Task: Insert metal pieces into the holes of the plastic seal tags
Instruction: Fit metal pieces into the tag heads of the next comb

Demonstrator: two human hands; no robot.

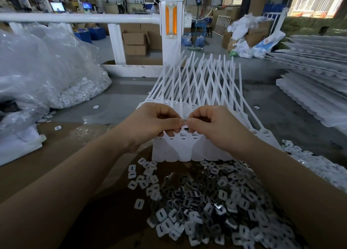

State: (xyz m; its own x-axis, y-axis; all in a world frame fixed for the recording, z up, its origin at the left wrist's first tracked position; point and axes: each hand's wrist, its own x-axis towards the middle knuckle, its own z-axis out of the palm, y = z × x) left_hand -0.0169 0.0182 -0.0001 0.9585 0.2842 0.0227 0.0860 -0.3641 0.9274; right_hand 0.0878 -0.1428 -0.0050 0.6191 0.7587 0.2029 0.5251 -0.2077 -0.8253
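Observation:
A stack of white plastic seal tags [187,151] lies in front of me, flat heads toward me and long tails [197,76] fanning away. A heap of small slotted metal pieces [206,201] covers the brown cardboard below the tags. My left hand [150,121] and my right hand [216,124] meet over the tag heads, fingers curled. Their fingertips pinch a small piece [185,124] between them, just above a tag's hole row; the piece is mostly hidden by the fingers.
A large clear plastic bag [47,70] of white parts sits at the left. Stacks of white tag sheets [315,79] lie at the right. A white post and rail [170,23] stand behind the bench. Loose pieces [309,164] lie scattered at the right.

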